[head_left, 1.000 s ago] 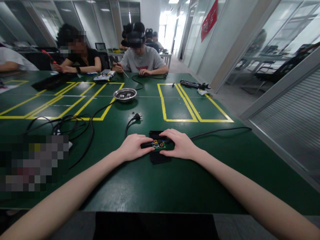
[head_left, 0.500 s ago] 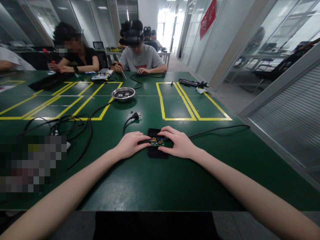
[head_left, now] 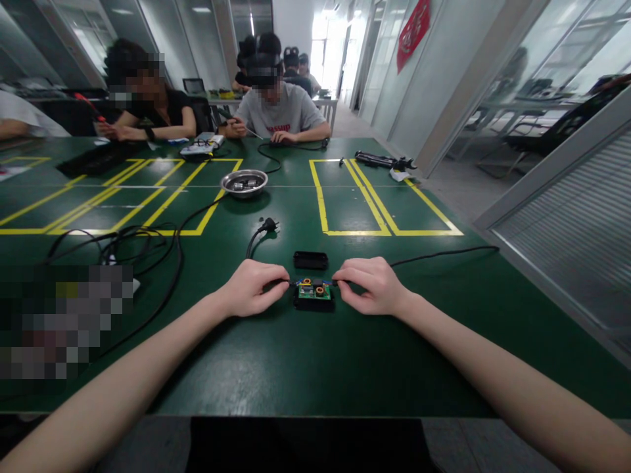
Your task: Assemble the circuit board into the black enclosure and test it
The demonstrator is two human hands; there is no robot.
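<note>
A green circuit board [head_left: 315,291] with copper-wound coils and coloured wires lies over the lower black case half [head_left: 313,305]; I cannot tell how far it is seated. The other black case half [head_left: 310,260] rests apart, just beyond it. My left hand [head_left: 254,288] pinches the black power cord [head_left: 252,244] close to the board's left end. On the opposite side, my right hand [head_left: 372,287] has thumb and fingers closed on the black cable [head_left: 444,252] by the board's right end. My fingers partly hide both cord ends.
A black plug [head_left: 269,225] lies beyond my left hand. Farther off stands a metal bowl [head_left: 244,184] with metal parts. Tangled cables [head_left: 128,246] lie left. Yellow tape [head_left: 355,232] marks the green table [head_left: 236,368]. Co-workers sit across it, one holding a screwdriver.
My hands have moved apart, from the board itself to the cords at its ends. The board has shifted towards me, from between the case halves to over the nearer one.
</note>
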